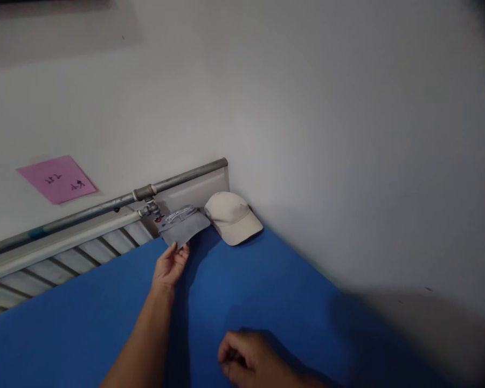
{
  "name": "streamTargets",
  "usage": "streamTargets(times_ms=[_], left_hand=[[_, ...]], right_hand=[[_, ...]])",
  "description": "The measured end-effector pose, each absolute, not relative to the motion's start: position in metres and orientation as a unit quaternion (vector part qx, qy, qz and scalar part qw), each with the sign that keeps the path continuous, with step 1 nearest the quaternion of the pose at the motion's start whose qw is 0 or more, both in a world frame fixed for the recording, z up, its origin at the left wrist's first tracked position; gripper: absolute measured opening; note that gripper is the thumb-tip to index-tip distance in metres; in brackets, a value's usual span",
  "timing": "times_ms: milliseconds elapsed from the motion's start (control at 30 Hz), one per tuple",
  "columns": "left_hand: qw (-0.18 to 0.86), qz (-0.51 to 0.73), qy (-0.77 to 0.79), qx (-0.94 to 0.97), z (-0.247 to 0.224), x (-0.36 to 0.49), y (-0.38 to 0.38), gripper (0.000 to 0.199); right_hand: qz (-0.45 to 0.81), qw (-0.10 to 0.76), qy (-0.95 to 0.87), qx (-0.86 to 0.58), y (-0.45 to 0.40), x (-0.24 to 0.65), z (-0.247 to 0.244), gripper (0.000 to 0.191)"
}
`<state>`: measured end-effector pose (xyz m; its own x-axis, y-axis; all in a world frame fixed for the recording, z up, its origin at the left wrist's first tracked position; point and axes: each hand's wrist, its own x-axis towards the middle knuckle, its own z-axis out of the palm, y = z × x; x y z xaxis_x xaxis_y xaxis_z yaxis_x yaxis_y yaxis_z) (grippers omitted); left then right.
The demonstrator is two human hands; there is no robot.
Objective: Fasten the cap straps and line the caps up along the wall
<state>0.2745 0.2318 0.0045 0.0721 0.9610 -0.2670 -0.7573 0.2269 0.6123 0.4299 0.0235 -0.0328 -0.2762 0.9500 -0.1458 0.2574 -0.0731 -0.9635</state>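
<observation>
Nearest, the right hand point(253, 360) is over the blue table point(242, 291), its fingers loosely curled; I cannot tell whether the fingertips meet the thumb. Farther on, the left hand point(172, 265) pinches the front edge of the grey cap's point(184, 230) brim between thumb and fingers. That cap is soft cloth with a curved brim and pale raised-looking lettering, and lies by the table's radiator-side edge, close to the far corner. At that corner sits the beige cap point(231, 214), its crown smooth and domed, its brim arched. Beyond the left edge run the white ribbed radiator point(78, 260), a metal valve point(149, 208) and a dull round pipe point(186, 178). Flat pink paper point(59, 180) with dark handwriting is on the matte wall point(145, 118).
</observation>
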Motion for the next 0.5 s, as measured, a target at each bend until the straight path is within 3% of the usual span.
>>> streamTargets(times_ms=[267, 500], left_hand=[[0.732, 0.524, 0.399, 0.172, -0.024, 0.269, 0.204, 0.026], [0.677, 0.486, 0.507, 0.22, -0.025, 0.262, 0.206, 0.027]], right_hand=[[0.504, 0.329, -0.617, -0.507, 0.023, 0.428, -0.04, 0.015], [0.492, 0.323, -0.623, -0.515, 0.022, 0.429, -0.041, 0.017]])
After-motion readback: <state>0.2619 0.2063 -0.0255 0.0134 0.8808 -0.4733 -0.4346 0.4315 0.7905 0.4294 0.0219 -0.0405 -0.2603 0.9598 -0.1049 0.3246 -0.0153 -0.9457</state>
